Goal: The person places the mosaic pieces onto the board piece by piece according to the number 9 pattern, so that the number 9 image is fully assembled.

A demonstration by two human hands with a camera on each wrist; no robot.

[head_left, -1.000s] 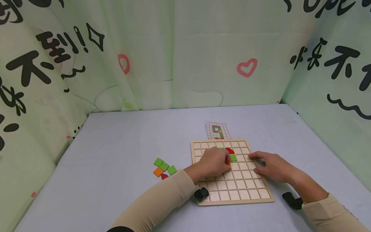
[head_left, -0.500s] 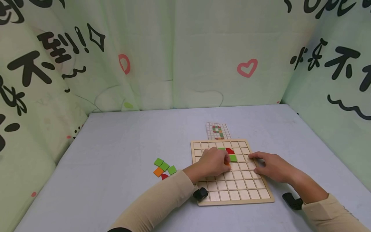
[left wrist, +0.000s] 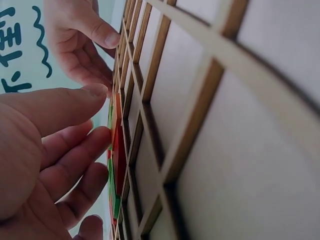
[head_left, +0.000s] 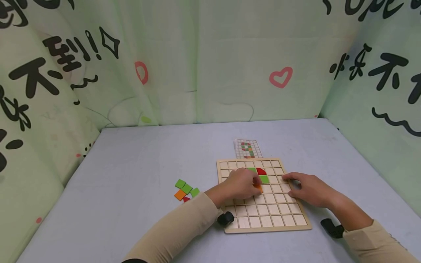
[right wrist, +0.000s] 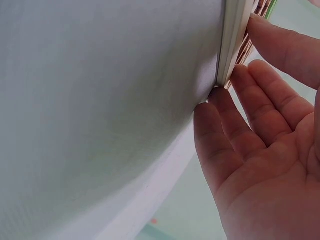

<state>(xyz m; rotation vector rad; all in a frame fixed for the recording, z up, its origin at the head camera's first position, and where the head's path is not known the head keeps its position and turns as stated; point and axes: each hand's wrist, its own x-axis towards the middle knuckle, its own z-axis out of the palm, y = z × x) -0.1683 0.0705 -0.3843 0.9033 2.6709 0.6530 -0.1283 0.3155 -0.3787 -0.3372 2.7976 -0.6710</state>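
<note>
A wooden grid board [head_left: 268, 209] lies on the table. Over its upper middle, my left hand [head_left: 239, 183] reaches in from the left, its fingertips right at an orange square tile [head_left: 258, 188] in one cell. In the left wrist view, the thumb [left wrist: 75, 105] and fingers stand apart beside the tiles. Farther up the board sit a green tile [head_left: 264, 179], a red rounded tile [head_left: 261, 171] and another green tile [head_left: 252, 170], while the hand hides some cells. My right hand [head_left: 310, 189] touches the board's right edge, thumb and fingers extended against the frame [right wrist: 234, 42].
Left of the board lie several loose tiles: green squares [head_left: 186, 188], an orange square [head_left: 179, 194] and a red piece [head_left: 186, 199] partly behind the left sleeve. A printed pattern card [head_left: 239, 149] pokes out beyond the board's far edge. Patterned curtains [head_left: 223, 73] enclose the table.
The left hand has drawn back very slightly, so more of the orange tile shows at its fingertips. The right hand and the board stay put.
</note>
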